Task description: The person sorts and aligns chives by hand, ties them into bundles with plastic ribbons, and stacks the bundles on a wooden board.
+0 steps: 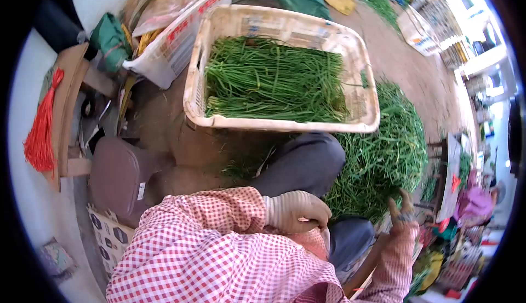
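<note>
Red, string-like strands [41,122] hang at the far left against a wooden frame [74,100]. Beside them we locate a brown plastic seat [118,174] and, above it, a white sack with red print [178,37]. Centrally, we have a rectangular off-white plastic crate [285,123], its rim soiled brown; long, thin green stalks [274,76] lie inside it, mostly crosswise. Below the crate, our left hand [298,211], in a beige knit glove, is positioned near our dark-trousered knee [307,160]. Its fingers curl inward; we cannot tell whether they grip anything. Right of the crate, a loose heap of tangled green stalks [383,149] rests on the floor. Our gloved right hand [402,210] is open at the heap's lower right edge, fingers parted. At far right, we observe a person in a purple top [474,204].
</note>
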`<state>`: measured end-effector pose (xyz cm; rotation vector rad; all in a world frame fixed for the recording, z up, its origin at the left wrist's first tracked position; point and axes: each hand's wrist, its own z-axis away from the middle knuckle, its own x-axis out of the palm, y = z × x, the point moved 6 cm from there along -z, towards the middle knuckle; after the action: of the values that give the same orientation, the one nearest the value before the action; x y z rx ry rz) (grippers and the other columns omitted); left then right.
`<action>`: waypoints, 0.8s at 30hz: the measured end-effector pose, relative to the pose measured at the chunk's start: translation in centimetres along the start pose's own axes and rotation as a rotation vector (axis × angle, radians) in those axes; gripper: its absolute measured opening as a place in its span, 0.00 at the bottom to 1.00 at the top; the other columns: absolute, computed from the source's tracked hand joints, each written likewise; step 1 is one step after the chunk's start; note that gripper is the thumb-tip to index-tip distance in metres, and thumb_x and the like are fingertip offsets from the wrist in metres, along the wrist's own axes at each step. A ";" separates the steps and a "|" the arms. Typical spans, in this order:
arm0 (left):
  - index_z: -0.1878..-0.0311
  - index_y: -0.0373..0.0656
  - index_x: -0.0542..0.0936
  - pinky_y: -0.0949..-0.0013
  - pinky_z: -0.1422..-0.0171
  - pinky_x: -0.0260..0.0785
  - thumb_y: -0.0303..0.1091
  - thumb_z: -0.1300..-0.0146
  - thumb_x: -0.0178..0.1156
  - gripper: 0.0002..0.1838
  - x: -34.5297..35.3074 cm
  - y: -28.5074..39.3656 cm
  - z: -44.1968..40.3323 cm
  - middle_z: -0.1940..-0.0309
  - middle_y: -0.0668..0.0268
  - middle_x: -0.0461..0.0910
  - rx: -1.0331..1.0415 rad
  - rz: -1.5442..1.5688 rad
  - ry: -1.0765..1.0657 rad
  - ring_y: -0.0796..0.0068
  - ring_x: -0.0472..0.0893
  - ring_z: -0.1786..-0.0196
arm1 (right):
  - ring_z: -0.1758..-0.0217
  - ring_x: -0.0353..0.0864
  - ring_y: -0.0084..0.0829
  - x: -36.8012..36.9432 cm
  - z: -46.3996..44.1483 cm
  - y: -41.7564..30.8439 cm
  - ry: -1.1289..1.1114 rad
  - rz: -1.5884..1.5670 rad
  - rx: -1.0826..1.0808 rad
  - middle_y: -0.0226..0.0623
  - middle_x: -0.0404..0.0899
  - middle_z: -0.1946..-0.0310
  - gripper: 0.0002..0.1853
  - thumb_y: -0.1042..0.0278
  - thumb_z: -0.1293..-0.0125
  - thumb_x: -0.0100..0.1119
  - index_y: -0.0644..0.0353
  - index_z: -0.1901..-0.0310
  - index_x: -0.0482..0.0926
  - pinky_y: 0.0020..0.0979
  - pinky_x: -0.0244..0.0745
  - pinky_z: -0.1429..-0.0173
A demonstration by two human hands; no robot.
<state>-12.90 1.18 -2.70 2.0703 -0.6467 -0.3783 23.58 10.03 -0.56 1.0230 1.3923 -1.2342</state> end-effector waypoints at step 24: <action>0.24 0.42 0.44 0.54 0.21 0.46 0.51 0.55 0.77 0.64 -36.6 -19.0 14.3 0.23 0.55 0.46 -0.910 0.594 2.201 0.57 0.50 0.23 | 0.56 0.84 0.41 18.3 -21.3 -25.8 -0.340 -0.299 -0.350 0.47 0.84 0.60 0.17 0.63 0.39 0.62 0.63 0.52 0.80 0.37 0.78 0.49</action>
<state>-44.12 21.23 -25.67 0.4319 0.3486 1.4875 -7.58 27.51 -14.00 0.3530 1.4537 -1.2502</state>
